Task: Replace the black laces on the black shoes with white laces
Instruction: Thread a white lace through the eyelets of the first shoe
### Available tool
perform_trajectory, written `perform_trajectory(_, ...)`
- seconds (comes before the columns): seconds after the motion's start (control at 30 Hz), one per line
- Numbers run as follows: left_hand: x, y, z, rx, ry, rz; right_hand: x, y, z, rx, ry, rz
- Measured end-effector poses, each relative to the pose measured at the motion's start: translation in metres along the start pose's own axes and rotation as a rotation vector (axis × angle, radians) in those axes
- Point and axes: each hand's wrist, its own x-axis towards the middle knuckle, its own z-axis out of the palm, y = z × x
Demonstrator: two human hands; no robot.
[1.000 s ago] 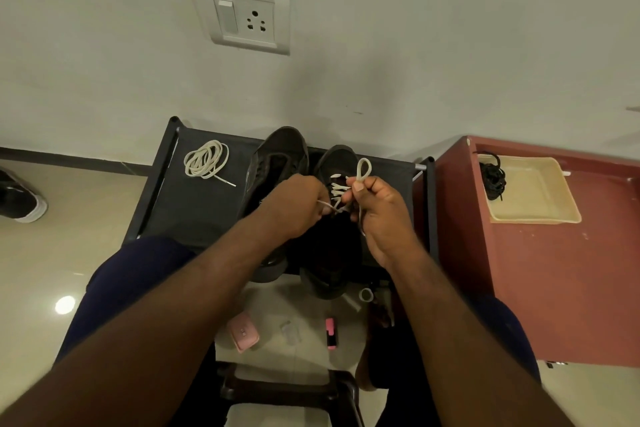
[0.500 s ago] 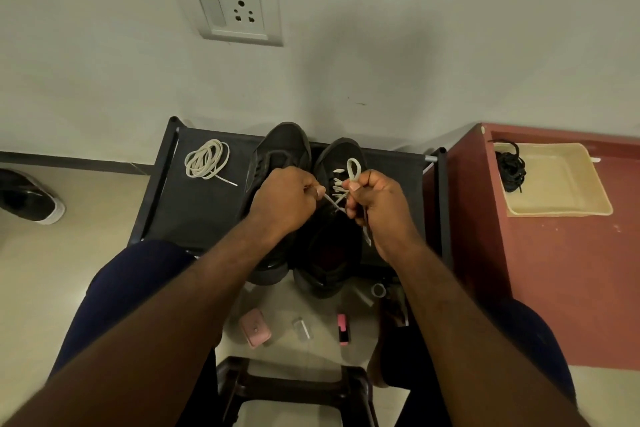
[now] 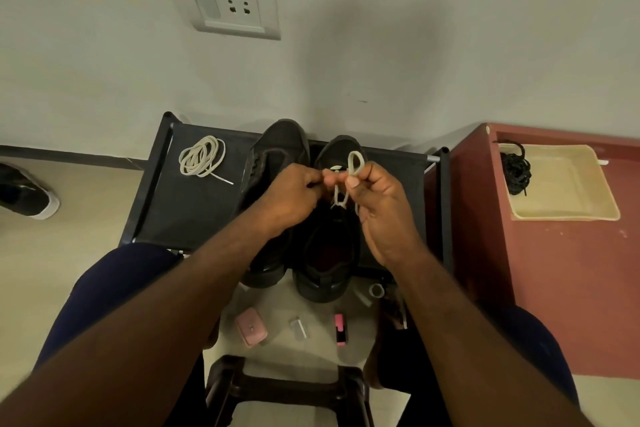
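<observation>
**Bench [image 3: 194, 211]:** low, black, set against the wall. All positions below are given from it.

**Shoes:** two black shoes stand side by side on the bench middle, toes toward the wall and heels overhanging its near edge. The laced shoe [image 3: 329, 253] carries a white lace [image 3: 356, 163] through its upper eyelets. The second shoe [image 3: 277, 146] stands just beside it, partly covered by the left forearm.

**Left hand [image 3: 291, 198]:** above the bench middle, fingers curled. The fingertips pinch a strand of the white lace where the two hands meet.

**Right hand [image 3: 384, 211]:** above the laced shoe. Thumb and forefinger pinch a loop of the white lace, which stands upright above the fingers.

**Spare lace [image 3: 201, 161]:** white, coiled, lying on the bench's far left corner, apart from both shoes.

**Red cabinet [image 3: 571, 288]:** touches the right side of the bench. A cream tray [image 3: 571, 191] rests on top of it, with the black laces [image 3: 516, 170] bundled at the tray edge nearest the bench.

**Wall socket [image 3: 232, 3]:** on the wall above the bench.

**Floor:** a pink case [image 3: 251, 326] lies in front of the bench.
</observation>
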Motion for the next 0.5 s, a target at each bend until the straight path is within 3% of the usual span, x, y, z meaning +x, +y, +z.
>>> perform_trajectory(0.2,-0.006,-0.004,0.008,-0.417,-0.044,-0.062,-0.002,-0.002,-0.004,-0.630,-0.093,-0.210)
perform_trajectory(0.3,-0.010,-0.003,0.012,-0.343,-0.071,0.014,-0.003,-0.003,-0.006,-0.791,-0.147,-0.200)
perform_trajectory(0.5,-0.012,0.004,0.028,-0.313,0.062,0.060,-0.006,-0.016,-0.017,-0.927,-0.107,-0.155)
